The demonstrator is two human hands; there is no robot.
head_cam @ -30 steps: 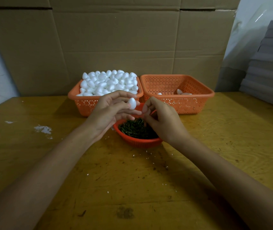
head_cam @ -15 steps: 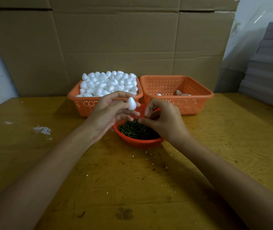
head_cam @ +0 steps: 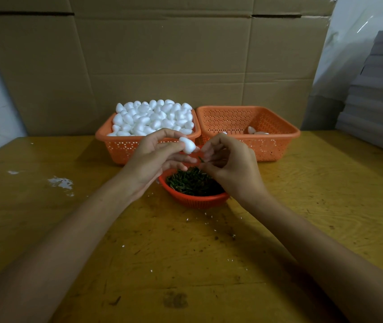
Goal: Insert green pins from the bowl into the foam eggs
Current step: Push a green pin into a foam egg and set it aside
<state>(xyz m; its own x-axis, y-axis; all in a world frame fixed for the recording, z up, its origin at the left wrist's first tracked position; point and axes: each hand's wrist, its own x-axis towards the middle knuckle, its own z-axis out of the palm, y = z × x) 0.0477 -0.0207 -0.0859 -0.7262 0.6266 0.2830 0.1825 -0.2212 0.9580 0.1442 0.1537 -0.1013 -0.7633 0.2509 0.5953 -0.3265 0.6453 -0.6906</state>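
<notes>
Pinching one white foam egg (head_cam: pixel 187 145) at its fingertips, the L hand (head_cam: pixel 155 159) hovers above the red bowl (head_cam: pixel 195 199) of green pins (head_cam: pixel 192 181). The R hand (head_cam: pixel 230 164), just beside it, pinches a single pin (head_cam: pixel 201 159) w/ curled fingers, near the egg. Behind: left basket (head_cam: pixel 120 149) heaped w/ loose eggs (head_cam: pixel 153 117); right basket (head_cam: pixel 269 148) w/ a few. All on a yellow wooden surface (head_cam: pixel 325 206).

Left hand (head_cam: pixel 153 159) pinches a foam egg (head_cam: pixel 187 145); right hand (head_cam: pixel 230 164) pinches a green pin (head_cam: pixel 201 159) above the bowl (head_cam: pixel 195 200).
</notes>
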